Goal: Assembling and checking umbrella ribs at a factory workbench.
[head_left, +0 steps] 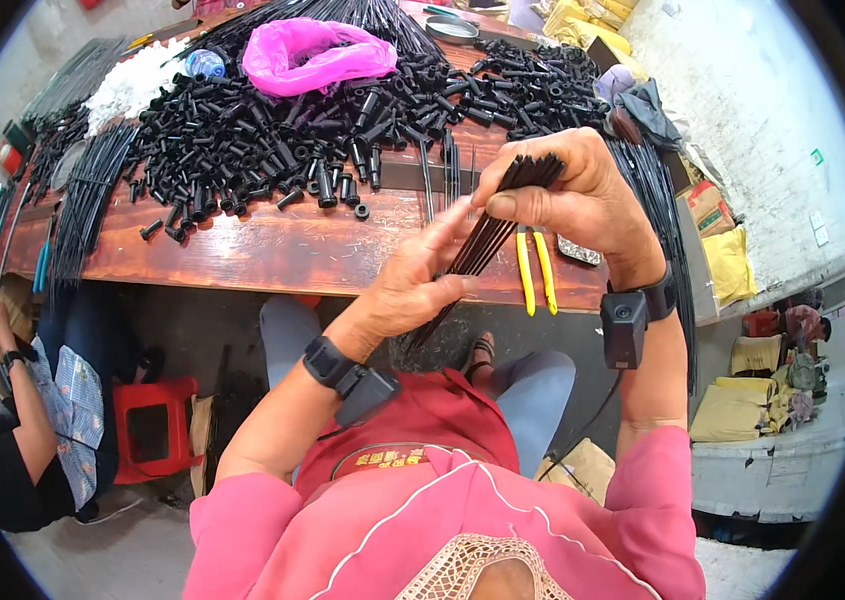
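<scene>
right grip clamps black rods at 1 o'clock, left grip spread against them at 7; likely evening-up, next needs level ends.

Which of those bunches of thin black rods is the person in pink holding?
The slim bunch gripped in the right hand; others, like the thicker bunch beside the blue handles, lie on the table.

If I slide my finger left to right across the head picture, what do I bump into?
Blue handles → red stool → left hand → yellow handles → black box on the right wrist.
</scene>
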